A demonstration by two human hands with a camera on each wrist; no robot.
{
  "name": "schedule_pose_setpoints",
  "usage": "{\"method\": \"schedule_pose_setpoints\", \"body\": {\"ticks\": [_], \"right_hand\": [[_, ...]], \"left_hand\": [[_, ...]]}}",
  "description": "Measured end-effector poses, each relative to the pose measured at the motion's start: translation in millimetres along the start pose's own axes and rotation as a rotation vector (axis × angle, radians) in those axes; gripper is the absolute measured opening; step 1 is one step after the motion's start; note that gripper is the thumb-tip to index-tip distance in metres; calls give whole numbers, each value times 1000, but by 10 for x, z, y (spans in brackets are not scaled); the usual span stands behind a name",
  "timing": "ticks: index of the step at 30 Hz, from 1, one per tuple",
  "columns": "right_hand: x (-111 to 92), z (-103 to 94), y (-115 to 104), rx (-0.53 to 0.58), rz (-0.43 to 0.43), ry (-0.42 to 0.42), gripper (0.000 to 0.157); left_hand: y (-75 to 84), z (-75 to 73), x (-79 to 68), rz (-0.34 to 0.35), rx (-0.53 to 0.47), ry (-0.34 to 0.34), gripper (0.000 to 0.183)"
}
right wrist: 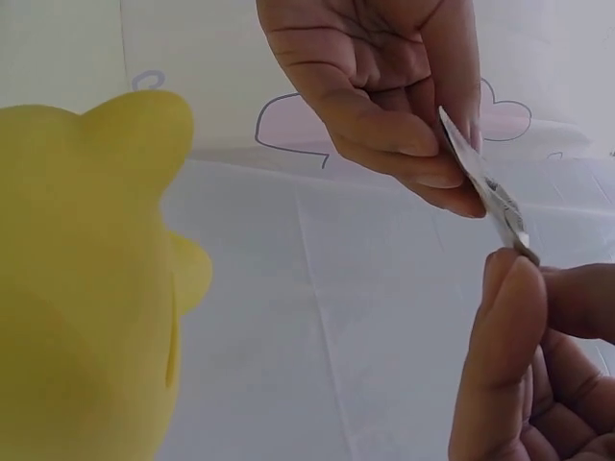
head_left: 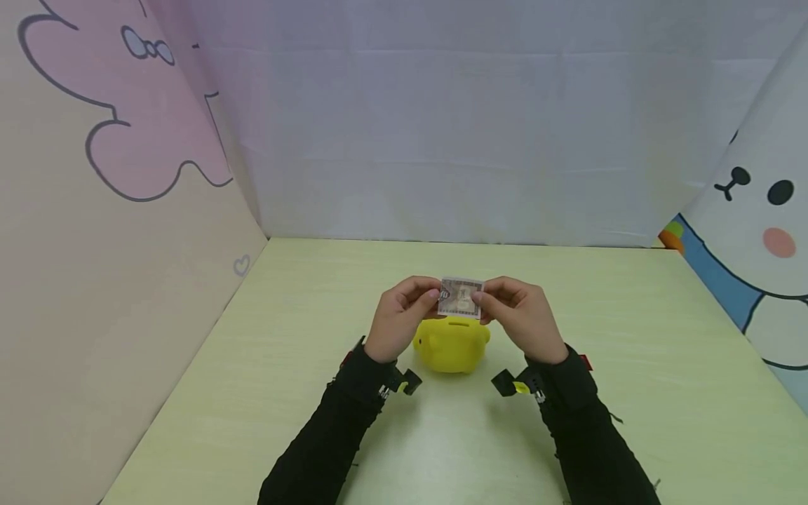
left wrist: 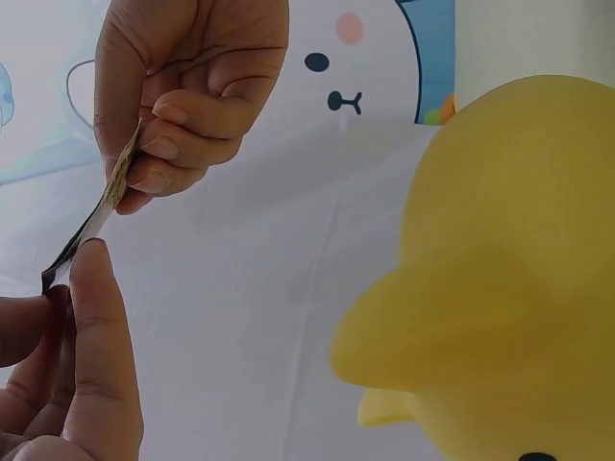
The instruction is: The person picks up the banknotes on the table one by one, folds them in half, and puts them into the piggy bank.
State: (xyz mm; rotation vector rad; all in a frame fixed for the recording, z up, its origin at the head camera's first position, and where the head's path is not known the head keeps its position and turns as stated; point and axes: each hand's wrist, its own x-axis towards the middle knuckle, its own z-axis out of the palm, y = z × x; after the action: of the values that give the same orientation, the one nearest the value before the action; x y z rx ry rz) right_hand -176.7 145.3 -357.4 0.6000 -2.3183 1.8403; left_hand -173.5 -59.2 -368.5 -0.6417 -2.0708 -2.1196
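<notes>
A small folded banknote [head_left: 459, 297] is held up between both hands, just above and behind a yellow piggy bank [head_left: 451, 345]. My left hand [head_left: 402, 319] pinches the note's left edge between thumb and fingers. At the opposite edge, my right hand [head_left: 522, 315] pinches it the same way. A dark slot shows on top of the piggy bank, which stands on the table apart from both hands. Seen nearly edge-on in the left wrist view, the banknote [left wrist: 91, 226] looks thin, its layers slightly parted. The right wrist view shows the piggy bank [right wrist: 86, 288] large at the left.
The pale yellow-green table [head_left: 252, 393] runs back to a white curtain-like backdrop [head_left: 454, 140]. A side panel with a pink cartoon figure [head_left: 151, 119] stands at the left, and a white cartoon character [head_left: 757, 231] is on the right panel. Each black sleeve carries a small wrist device.
</notes>
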Motion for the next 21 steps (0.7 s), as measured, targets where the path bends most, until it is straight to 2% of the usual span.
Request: {"method": "schedule_pose_setpoints", "body": {"ticks": [5,13,21], "right_hand": [[20,9,0,-1,8,2,23],[22,14,-7,-7,15,4,23],[20,28,-5,-1,17,-10,22]], "left_hand": [[23,-5,10,-25,9,-10,26],[39,31,12,-50,-13,-87,32],[24,58,27,-82,-33,-109,31]]}}
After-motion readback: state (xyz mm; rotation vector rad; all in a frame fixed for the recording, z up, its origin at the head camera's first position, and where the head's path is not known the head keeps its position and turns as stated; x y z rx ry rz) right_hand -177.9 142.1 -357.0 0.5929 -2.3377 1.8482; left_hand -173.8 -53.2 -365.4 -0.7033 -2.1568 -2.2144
